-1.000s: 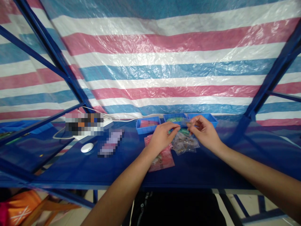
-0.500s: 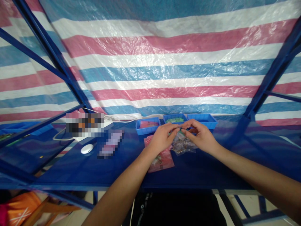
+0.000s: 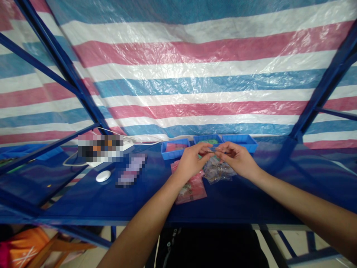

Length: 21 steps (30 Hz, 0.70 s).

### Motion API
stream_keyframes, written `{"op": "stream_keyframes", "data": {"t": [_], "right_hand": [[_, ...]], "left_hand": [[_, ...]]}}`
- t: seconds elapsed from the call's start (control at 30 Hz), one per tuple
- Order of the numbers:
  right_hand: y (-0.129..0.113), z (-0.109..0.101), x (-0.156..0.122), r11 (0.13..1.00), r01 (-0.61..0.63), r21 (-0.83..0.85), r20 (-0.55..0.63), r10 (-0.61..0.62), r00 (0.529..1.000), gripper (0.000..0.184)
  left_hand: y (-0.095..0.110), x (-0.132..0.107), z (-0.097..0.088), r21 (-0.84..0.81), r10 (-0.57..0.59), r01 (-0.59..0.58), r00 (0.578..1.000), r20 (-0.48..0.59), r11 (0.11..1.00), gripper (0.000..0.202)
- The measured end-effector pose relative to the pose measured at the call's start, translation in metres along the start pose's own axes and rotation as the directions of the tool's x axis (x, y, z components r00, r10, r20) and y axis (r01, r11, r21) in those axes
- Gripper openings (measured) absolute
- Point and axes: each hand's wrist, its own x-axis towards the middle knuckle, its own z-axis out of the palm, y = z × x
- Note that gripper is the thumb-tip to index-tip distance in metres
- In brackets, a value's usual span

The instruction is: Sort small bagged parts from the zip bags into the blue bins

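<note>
Head view: left hand [image 3: 191, 162] and right hand [image 3: 238, 160] are meeting, each grip pinching one end of a small thin piece [image 3: 216, 150]. Its long axis is running level, left to right, just above a clear bag [image 3: 220, 173] lying on the blue worktop [image 3: 139, 199].

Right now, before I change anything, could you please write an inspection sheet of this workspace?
Surface: blue table, glossy.
Job's things: small piece pinched between both hands, too small to identify; clear bag of small parts and pink bag lying on the table below the hands.
Clutter: three blue trays along the back; white round device at left.
Hands: left hand and right hand, fingertips meeting on the piece.
Cables: white cable at rear left.
Surroundings: striped tarp behind; blue metal frame; orange object below the table.
</note>
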Motion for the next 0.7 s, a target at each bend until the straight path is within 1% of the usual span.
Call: {"op": "stream_keyframes", "data": {"t": [0.13,0.27,0.3,0.37,0.43,0.5,0.6,0.63,0.7], "right_hand": [[0.0,0.0,0.003,0.998,-0.038,0.058,0.01,0.037,0.999,0.036],[-0.001,0.0,0.002,0.996,-0.012,0.091,0.005,0.011,1.0,0.032],[-0.001,0.0,0.001,0.996,-0.002,0.084,0.022,0.0,1.0,0.03],[-0.002,0.0,-0.001,0.999,0.004,0.052,0.093,-0.009,0.996,0.028],[-0.002,0.001,-0.003,1.0,0.009,0.005,0.17,-0.01,0.985,0.03],[-0.002,0.001,-0.003,0.998,0.04,-0.05,0.194,-0.03,0.981,0.03],[-0.002,-0.004,-0.002,0.969,0.142,-0.202,0.118,-0.12,0.986,0.029],[-0.002,-0.007,0.0,0.943,0.18,-0.281,0.09,-0.161,0.983,0.031],[0.0,-0.014,0.004,0.856,0.255,-0.45,0.066,-0.253,0.965,0.038]], "left_hand": [[-0.004,0.001,0.002,-0.118,-0.073,0.066,0.996,-0.053,0.991,0.034],[-0.012,0.003,0.004,-0.313,-0.149,0.119,0.986,-0.076,0.942,0.041],[-0.013,0.004,0.004,-0.347,-0.167,0.132,0.983,-0.075,0.929,0.043],[-0.015,0.004,0.004,-0.389,-0.191,0.148,0.979,-0.074,0.909,0.047],[-0.016,0.004,0.004,-0.405,-0.198,0.152,0.978,-0.072,0.901,0.05],[-0.016,0.004,0.003,-0.396,-0.195,0.147,0.977,-0.086,0.906,0.05],[-0.019,0.005,0.003,-0.358,-0.192,0.134,0.973,-0.131,0.924,0.049],[-0.02,0.005,0.003,-0.343,-0.188,0.13,0.972,-0.139,0.93,0.048],[-0.022,0.005,0.002,-0.305,-0.175,0.123,0.974,-0.147,0.944,0.045]]}}
